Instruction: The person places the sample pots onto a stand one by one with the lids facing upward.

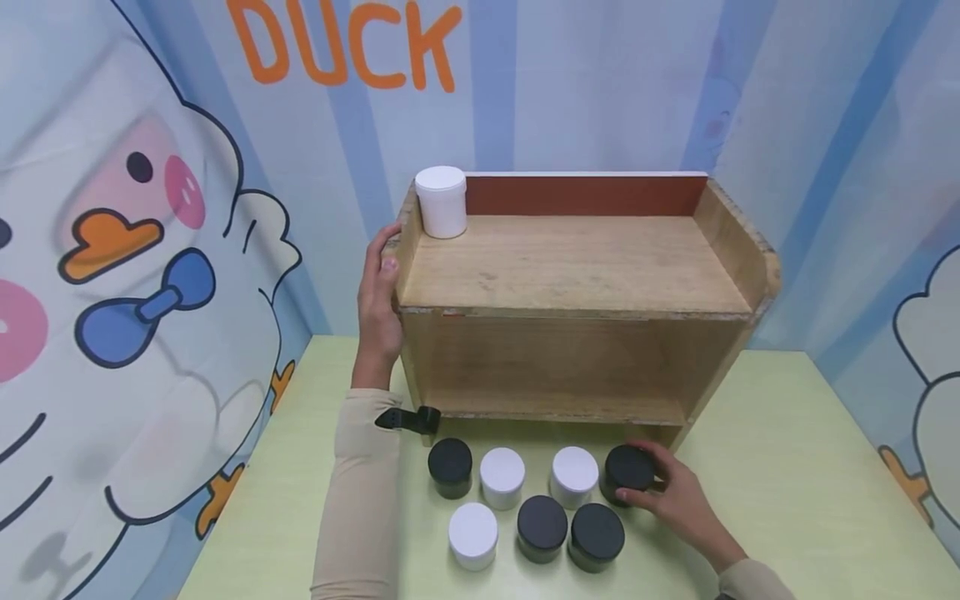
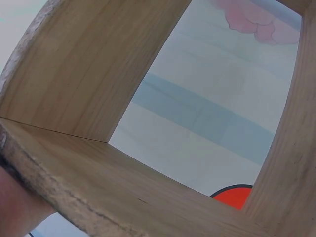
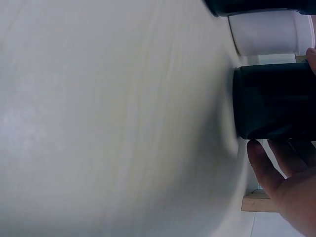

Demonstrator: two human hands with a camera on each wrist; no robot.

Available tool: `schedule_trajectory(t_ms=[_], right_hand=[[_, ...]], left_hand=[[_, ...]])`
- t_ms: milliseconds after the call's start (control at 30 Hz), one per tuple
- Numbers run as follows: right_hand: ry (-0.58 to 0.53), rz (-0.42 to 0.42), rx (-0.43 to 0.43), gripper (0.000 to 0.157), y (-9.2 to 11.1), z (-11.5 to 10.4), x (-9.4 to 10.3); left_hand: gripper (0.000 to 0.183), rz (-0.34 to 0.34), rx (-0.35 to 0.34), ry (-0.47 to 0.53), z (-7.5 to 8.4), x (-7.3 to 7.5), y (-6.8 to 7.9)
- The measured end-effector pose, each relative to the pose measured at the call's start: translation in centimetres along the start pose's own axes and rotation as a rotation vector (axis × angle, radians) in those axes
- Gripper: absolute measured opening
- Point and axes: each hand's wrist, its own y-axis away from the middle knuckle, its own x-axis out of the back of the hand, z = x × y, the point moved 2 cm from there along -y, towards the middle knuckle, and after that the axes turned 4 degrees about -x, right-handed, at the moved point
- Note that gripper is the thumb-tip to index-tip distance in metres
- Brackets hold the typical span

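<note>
A two-level wooden shelf [image 1: 577, 267] stands at the back of the table. My left hand [image 1: 380, 304] holds its left side panel from outside, fingers bent at the panel's upper edge. In the left wrist view, only part of that hand [image 2: 19, 207] shows beside the wood. My right hand [image 1: 678, 496] grips a black lidded jar [image 1: 628, 471], the rightmost in the row before the shelf. Thumb and fingers are on opposite sides of it. In the right wrist view, this black jar [image 3: 276, 101] is close to the table surface. A white jar [image 1: 442, 202] stands on the shelf's top left corner.
Before the shelf, two loose rows hold black and white jars, including a black one [image 1: 451, 467], a white one [image 1: 473, 533] and another black one [image 1: 596, 536]. Pale green table [image 1: 810, 483] extends on both sides. Duck-print cloth [image 1: 585, 83] hangs behind.
</note>
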Motion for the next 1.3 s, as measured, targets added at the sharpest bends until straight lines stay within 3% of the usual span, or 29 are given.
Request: schedule_trajectory(t_ms=[567,1100,1300], right_hand=[[0.044,0.016,-0.016,0.072,0.1,-0.6,0.7],[0.052,-0.007,0.093,0.067,0.2,-3.4,1.9],[0.085,-0.020,0.085,0.066,-0.1,-5.1,2.7]], left_hand=[[0.051,0.006,0.019,-0.002,-0.2,-0.1,0.1],[0.052,0.001,0.019,-0.003,-0.1,-0.1,-0.1],[0.051,0.003,0.015,-0.002,0.0,0.0,-0.1]])
